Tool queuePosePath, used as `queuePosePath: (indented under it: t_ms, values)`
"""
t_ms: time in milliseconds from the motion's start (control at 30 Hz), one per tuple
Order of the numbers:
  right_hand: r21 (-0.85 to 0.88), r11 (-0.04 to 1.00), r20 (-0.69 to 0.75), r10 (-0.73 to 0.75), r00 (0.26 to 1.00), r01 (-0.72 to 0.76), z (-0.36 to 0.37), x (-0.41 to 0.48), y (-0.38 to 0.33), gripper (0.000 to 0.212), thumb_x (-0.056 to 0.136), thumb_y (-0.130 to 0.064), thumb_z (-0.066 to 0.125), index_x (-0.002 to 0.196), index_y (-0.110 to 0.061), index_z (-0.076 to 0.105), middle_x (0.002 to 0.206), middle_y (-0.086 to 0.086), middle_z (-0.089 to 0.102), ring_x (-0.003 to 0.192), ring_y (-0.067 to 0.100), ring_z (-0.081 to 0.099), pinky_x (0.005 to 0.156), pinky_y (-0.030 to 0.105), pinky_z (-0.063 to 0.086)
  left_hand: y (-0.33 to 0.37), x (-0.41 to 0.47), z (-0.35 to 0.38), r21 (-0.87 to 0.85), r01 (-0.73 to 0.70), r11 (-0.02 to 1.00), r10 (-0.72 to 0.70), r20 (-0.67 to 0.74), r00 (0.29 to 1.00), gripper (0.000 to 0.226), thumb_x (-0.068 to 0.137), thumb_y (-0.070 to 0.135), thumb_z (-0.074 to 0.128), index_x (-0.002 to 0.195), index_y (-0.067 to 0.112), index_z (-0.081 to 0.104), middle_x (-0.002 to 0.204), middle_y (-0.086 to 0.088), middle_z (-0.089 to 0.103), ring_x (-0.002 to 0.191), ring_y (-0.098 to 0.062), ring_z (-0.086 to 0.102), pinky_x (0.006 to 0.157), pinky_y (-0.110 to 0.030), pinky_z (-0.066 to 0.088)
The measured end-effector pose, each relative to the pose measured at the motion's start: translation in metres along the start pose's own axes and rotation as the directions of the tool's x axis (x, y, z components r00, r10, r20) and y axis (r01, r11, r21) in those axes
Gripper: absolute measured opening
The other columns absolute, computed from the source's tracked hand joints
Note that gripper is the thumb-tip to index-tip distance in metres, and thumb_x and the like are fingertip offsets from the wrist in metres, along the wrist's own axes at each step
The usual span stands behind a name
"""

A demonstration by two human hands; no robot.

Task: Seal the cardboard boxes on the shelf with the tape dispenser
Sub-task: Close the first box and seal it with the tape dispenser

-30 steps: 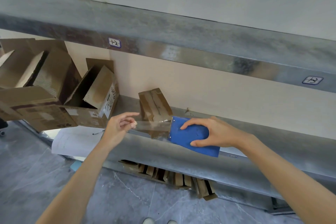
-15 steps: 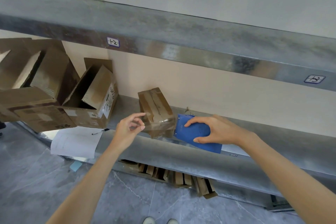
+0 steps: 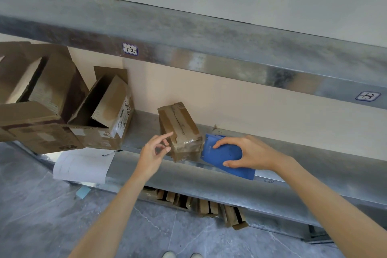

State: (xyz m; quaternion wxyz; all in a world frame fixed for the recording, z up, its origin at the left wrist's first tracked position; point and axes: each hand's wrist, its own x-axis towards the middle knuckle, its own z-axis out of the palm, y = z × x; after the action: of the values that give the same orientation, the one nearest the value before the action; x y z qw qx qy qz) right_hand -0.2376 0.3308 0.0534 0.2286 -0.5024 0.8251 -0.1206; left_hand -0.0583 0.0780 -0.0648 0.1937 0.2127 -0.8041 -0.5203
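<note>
Right grip [image 3: 251,153], clamped on tape dispenser [image 3: 225,154], is closing onto the box [image 3: 178,123], laying tape; left grip [image 3: 151,153] is spreading apart.

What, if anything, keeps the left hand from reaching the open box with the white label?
Probably nothing: the left hand is by the small taped box, and only bare shelf lies between it and the open box to its left.

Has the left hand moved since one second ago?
Yes. The left hand moved right, toward the small closed box; its forefinger is now at the box's left side.
</note>
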Motion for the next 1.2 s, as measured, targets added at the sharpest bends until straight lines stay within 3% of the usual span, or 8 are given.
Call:
queuePosePath:
  t_ms: [233,367,467,500,600,700,900,1200]
  values:
    - [-0.061,0.998,0.006,0.017,1.0,-0.017,0.004,0.001,-0.002,0.041,0.085,-0.052,0.066,0.122,-0.057,0.05,0.087,-0.005,0.066,0.061,0.013,0.051,0.055,0.023,0.038,0.005,0.0,0.005,0.041,-0.051,0.998,0.055,-0.087,0.995,0.053,0.084,-0.003,0.072,0.12,0.034,0.064,0.125,0.007,0.05,0.081,-0.005,0.062,0.085,-0.02,0.053]
    - [-0.077,0.997,0.002,0.019,1.0,-0.019,0.004,0.003,-0.003,0.042,0.084,-0.054,0.064,0.122,-0.059,0.047,0.09,-0.005,0.068,0.059,0.013,0.049,0.056,0.024,0.04,0.004,0.0,0.008,0.116,-0.104,0.988,0.118,-0.119,0.986,0.048,0.079,-0.008,0.073,0.115,0.023,0.068,0.138,0.007,0.045,0.078,-0.009,0.06,0.085,-0.007,0.044]
    - [-0.094,0.995,-0.006,0.019,1.0,-0.019,0.005,0.003,-0.004,0.041,0.086,-0.052,0.065,0.123,-0.057,0.048,0.079,0.001,0.066,0.055,0.012,0.045,0.052,0.022,0.035,0.0,0.006,0.012,0.226,-0.138,0.964,0.18,-0.179,0.967,0.036,0.077,0.002,0.078,0.105,0.022,0.07,0.14,0.007,0.048,0.104,0.003,0.049,0.098,-0.027,0.04]
    - [-0.097,0.995,-0.012,0.017,1.0,-0.018,0.005,0.003,-0.004,0.042,0.085,-0.052,0.065,0.123,-0.057,0.048,0.077,0.002,0.065,0.054,0.012,0.044,0.052,0.022,0.034,-0.001,0.009,0.014,0.268,-0.158,0.95,0.213,-0.191,0.958,0.032,0.076,0.003,0.078,0.102,0.02,0.07,0.14,0.006,0.051,0.116,-0.003,0.046,0.102,-0.033,0.037]
    - [-0.102,0.995,-0.028,0.013,1.0,-0.015,0.005,0.003,-0.006,0.042,0.085,-0.051,0.066,0.123,-0.056,0.05,0.07,0.001,0.061,0.054,0.012,0.044,0.052,0.021,0.03,-0.002,0.016,0.015,0.251,-0.2,0.947,0.247,-0.173,0.954,0.021,0.081,-0.001,0.074,0.094,0.014,0.067,0.138,0.002,0.057,0.139,-0.013,0.039,0.112,-0.02,0.028]
    - [-0.098,0.995,-0.032,0.021,0.999,-0.024,0.004,0.002,-0.008,0.041,0.086,-0.05,0.066,0.124,-0.053,0.052,0.066,-0.003,0.056,0.054,0.011,0.045,0.052,0.019,0.029,-0.004,0.017,0.018,0.206,-0.189,0.96,0.229,-0.195,0.954,0.018,0.084,-0.004,0.068,0.091,0.011,0.065,0.133,0.001,0.059,0.133,-0.017,0.049,0.102,-0.002,0.028]
    - [-0.095,0.995,-0.043,0.016,0.999,-0.02,0.007,0.003,-0.007,0.041,0.086,-0.051,0.065,0.123,-0.056,0.05,0.073,-0.001,0.063,0.055,0.015,0.049,0.05,0.02,0.033,-0.01,0.015,0.025,0.234,-0.21,0.949,0.261,-0.211,0.942,0.023,0.085,-0.008,0.066,0.097,0.01,0.061,0.135,-0.002,0.055,0.13,-0.013,0.049,0.099,-0.002,0.033]
    - [-0.054,0.998,-0.043,0.04,0.998,-0.042,0.012,0.005,-0.006,0.04,0.086,-0.051,0.065,0.123,-0.056,0.05,0.074,-0.005,0.061,0.051,0.01,0.044,0.051,0.019,0.034,-0.011,0.013,0.018,0.339,-0.222,0.914,0.261,-0.075,0.962,0.047,0.073,-0.003,0.078,0.109,0.013,0.053,0.144,0.0,0.046,0.132,-0.011,0.042,0.084,-0.021,0.051]
